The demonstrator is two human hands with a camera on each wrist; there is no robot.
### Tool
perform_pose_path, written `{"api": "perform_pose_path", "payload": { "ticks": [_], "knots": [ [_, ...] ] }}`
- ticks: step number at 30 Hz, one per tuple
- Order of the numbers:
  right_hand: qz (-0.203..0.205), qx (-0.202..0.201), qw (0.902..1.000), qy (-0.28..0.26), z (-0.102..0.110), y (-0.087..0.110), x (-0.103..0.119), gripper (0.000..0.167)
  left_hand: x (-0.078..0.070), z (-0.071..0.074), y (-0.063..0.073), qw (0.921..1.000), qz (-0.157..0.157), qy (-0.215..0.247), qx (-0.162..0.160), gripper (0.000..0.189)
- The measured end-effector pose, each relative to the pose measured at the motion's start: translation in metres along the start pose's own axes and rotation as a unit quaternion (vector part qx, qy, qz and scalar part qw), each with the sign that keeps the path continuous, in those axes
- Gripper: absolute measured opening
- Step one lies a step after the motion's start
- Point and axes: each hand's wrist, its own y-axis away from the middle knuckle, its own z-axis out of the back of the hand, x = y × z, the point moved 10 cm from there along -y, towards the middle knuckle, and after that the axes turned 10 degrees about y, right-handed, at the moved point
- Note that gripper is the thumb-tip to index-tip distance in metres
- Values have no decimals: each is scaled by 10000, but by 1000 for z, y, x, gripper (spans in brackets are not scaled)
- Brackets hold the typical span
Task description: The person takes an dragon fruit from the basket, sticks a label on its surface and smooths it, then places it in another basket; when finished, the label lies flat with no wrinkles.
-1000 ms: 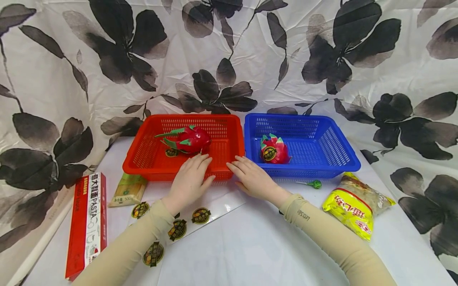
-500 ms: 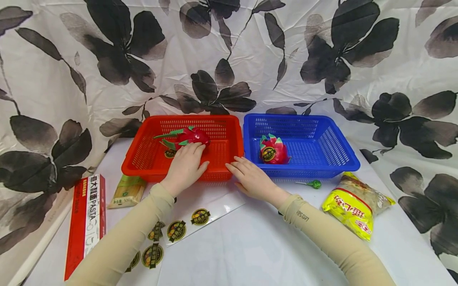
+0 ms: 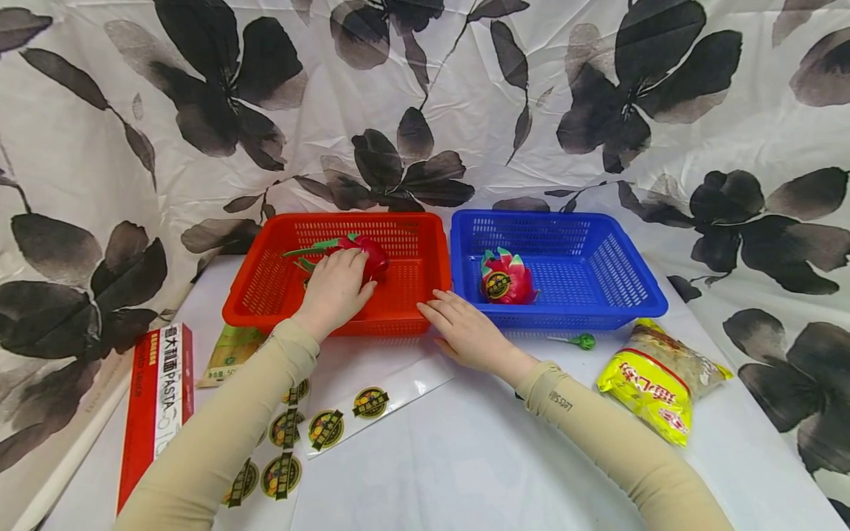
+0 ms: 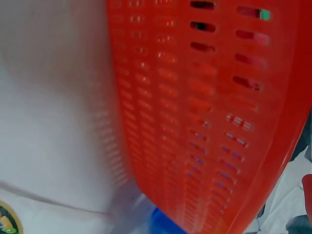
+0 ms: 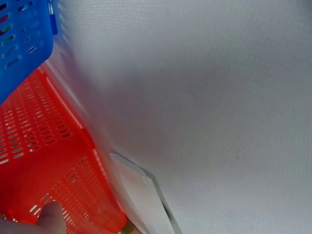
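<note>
Dragon fruit (image 3: 377, 255) at one o'clock from the left hand (image 3: 334, 286), partly behind it; clamped or loose, impossible to tell.

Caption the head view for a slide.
Left hand over a dragon fruit in the red basket, right hand near its corner; another dragon fruit sits in the blue basket.

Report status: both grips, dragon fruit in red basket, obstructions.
Left grip over dragon fruit, hold unclear. Fruit partly hidden, lying in red basket. Right grip at basket's near right corner, fingers extended. No other obstruction visible.
</note>
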Motion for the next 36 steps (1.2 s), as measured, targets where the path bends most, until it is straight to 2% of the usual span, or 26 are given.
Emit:
{"api": "perform_pose_path", "payload": {
  "ticks": [9,21,36],
  "knots": [
    [-63,30,10000,-47,-1,0,-3,62,5,5,-15,9998,-72,-205,20,48],
    [-47,47,10000,-34,-1,-1,-5,61,22,5,-36,9988,234,-326,291,48],
    [-162,78,9997,-151,-2,-2,-4,58,29,6,-54,9955,484,-382,715,45]
  ]
}}
